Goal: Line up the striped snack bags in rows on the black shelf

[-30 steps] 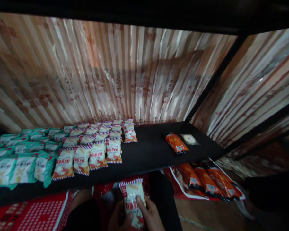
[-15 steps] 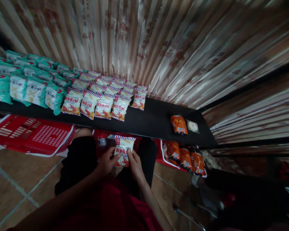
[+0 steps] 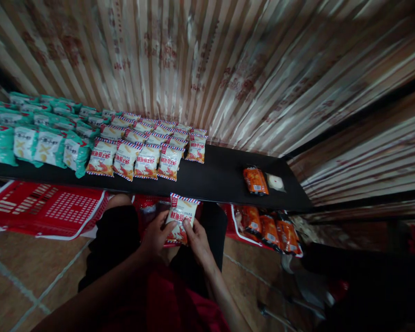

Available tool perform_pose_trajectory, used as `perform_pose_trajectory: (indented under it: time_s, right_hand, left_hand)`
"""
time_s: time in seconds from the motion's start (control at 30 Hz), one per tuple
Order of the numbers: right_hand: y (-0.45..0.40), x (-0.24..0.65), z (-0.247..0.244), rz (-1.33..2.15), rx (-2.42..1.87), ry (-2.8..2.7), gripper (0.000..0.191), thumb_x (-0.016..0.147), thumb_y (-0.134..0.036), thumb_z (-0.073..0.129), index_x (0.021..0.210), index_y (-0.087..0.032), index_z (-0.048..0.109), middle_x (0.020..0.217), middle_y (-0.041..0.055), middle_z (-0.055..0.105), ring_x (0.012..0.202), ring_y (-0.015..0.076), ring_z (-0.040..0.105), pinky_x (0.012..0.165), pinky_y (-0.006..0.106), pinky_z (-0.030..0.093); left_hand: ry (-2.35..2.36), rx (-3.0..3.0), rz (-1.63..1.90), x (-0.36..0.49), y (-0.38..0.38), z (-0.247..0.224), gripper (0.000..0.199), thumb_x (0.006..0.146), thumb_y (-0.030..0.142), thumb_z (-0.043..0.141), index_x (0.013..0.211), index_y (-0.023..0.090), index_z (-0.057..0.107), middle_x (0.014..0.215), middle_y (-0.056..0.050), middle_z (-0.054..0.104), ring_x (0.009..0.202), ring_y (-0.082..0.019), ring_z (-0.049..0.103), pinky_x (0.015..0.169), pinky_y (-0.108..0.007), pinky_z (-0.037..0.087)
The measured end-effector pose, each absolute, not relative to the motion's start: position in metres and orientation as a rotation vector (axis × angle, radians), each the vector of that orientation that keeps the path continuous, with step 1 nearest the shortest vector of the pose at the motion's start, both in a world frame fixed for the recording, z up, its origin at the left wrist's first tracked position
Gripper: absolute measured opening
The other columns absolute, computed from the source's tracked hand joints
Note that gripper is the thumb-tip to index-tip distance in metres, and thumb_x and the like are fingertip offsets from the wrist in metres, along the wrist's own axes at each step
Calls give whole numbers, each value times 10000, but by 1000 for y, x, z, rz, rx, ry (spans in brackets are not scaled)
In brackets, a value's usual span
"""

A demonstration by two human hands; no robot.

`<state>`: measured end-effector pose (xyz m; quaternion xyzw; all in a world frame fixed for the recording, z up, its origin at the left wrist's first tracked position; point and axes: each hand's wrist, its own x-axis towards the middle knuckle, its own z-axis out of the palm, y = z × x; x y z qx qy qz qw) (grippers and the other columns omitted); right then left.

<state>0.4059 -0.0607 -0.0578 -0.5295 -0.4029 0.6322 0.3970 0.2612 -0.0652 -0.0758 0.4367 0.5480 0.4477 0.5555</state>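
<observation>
Between both hands, over my lap, is a white and orange snack bag with a striped top edge, tilted slightly. My left hand grips its left side, thumb across the front. On the right side, my right hand holds it with the thumb pressed on the printed face. Just beyond, rows of matching snack bags stand on a long black shelf. One such bag is at the right end of these rows.
Teal snack bags fill the shelf's left part. Toward its right end lie an orange packet and a small white packet. Below are a red basket and another holding orange packets. A striped curtain hangs behind.
The held snack bag has shifted slightly right and tilted a little, both hands still on it. The camera view has tipped, so the shelf's left side appears lower.
</observation>
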Motion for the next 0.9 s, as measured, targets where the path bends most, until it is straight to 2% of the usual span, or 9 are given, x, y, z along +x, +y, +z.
perform_pose_trajectory:
  time_s: [0.27, 0.47, 0.67, 0.9]
  right_hand:
    - [-42, 425, -32, 1645, -1198, -1165, 451, 737, -468, 651, 1079, -180, 600, 979, 47, 685, 921, 222, 612, 817, 339, 478]
    - [-24, 432, -27, 1554, -1242, -1189, 419, 707, -468, 670, 1002, -174, 621, 916, 42, 700, 872, 228, 625, 789, 351, 489]
    - [-2, 434, -32, 1466, -1274, -1182, 493, 676, -529, 670, 1016, -177, 612, 958, 56, 696, 882, 248, 629, 802, 370, 489]
    - [15, 445, -31, 1526, -1242, -1178, 471, 679, -520, 674, 1004, -186, 610, 983, 64, 692, 901, 248, 631, 835, 386, 478]
  left_hand:
    - [1258, 1079, 1066, 269, -47, -63, 423, 776, 350, 546, 1147, 150, 512, 1112, -100, 650, 984, -231, 626, 846, -327, 495]
    - [1257, 1131, 1091, 279, -30, -50, 418, 772, 373, 556, 1113, 135, 511, 1109, -116, 641, 988, -233, 617, 857, -347, 487]
    - [1355, 1122, 1070, 285, -12, -48, 403, 755, 408, 564, 1061, 148, 531, 1029, -108, 660, 908, -236, 636, 789, -374, 512]
    - [1311, 1127, 1112, 290, 5, -50, 399, 732, 351, 586, 1074, 153, 528, 1061, -96, 647, 955, -219, 621, 858, -365, 482]
